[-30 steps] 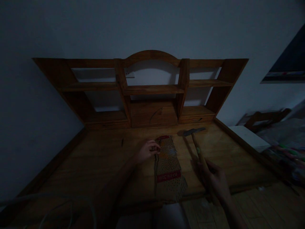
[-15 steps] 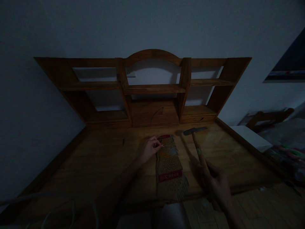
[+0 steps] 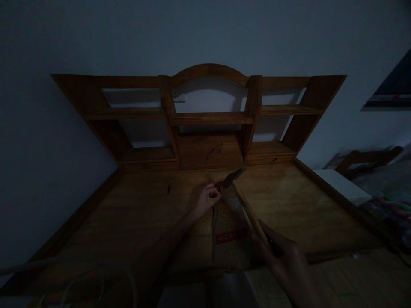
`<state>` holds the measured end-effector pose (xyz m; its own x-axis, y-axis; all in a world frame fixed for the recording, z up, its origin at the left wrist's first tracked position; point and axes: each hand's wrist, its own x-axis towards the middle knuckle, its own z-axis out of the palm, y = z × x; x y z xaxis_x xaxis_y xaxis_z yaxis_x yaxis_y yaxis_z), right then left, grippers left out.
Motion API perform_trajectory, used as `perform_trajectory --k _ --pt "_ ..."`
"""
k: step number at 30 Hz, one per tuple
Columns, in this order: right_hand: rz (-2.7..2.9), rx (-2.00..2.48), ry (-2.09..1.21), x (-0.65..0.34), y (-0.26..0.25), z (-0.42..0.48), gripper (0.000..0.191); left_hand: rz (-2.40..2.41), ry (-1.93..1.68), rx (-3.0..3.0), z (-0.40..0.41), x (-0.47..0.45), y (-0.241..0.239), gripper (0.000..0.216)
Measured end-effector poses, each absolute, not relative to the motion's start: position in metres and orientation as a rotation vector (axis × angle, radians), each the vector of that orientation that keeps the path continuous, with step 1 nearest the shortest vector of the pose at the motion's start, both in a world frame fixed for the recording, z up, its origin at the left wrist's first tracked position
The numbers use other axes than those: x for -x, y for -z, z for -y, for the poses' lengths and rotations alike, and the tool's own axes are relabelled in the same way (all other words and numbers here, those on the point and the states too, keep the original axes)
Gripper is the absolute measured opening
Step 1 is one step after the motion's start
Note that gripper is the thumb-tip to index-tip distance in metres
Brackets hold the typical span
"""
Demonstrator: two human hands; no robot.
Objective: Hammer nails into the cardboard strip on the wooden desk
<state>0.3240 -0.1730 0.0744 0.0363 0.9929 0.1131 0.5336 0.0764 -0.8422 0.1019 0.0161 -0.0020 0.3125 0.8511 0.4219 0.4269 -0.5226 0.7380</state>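
Observation:
My right hand (image 3: 284, 256) is wrapped round the wooden handle of a hammer (image 3: 252, 214). The hammer's dark metal head is over the far end of a flat piece of cardboard (image 3: 229, 214) and close to my left fingertips. My left hand (image 3: 207, 199) pinches at the far left edge of the cardboard; what sits between its thumb and finger is too small and dark to name. The cardboard carries many small dots or holes and a red printed band, and it lies on the wooden desk (image 3: 144, 222).
A wooden shelf unit (image 3: 212, 119) stands along the back of the desk against the wall. White cables (image 3: 131, 282) hang at the lower left. To the right are a white surface (image 3: 342, 186), a wooden chair back (image 3: 359, 160) and a blurred colourful pile (image 3: 391, 214).
The hammer has swung left, its head moving from right of the cardboard to above its far end. My right hand has shifted slightly left with it. My left hand keeps its pinch there.

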Motion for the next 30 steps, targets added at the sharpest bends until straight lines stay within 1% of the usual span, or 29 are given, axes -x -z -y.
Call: perform_trajectory --k 5,10,16,22,30 --pt "1.632 1.569 -0.67 -0.321 -0.078 0.181 0.046 -1.131 -1.111 -2.039 -0.018 -0.1 0.005 0.016" --pt "1.675 1.567 -0.595 -0.316 -0.078 0.18 0.043 -1.103 -1.11 -2.006 -0.017 -0.1 0.004 0.017" --pt "1.82 1.537 -0.643 -0.315 -0.074 0.174 0.042 -1.103 -1.118 -2.0 -0.017 -0.1 0.002 0.012" --pt "1.805 1.539 -0.501 -0.316 -0.084 0.178 0.044 -1.108 -1.13 -1.937 -0.02 -0.101 0.007 0.017" --pt "1.967 1.57 -0.456 -0.316 -0.074 0.172 0.045 -1.076 -1.113 -1.958 -0.021 -0.099 0.009 0.014"
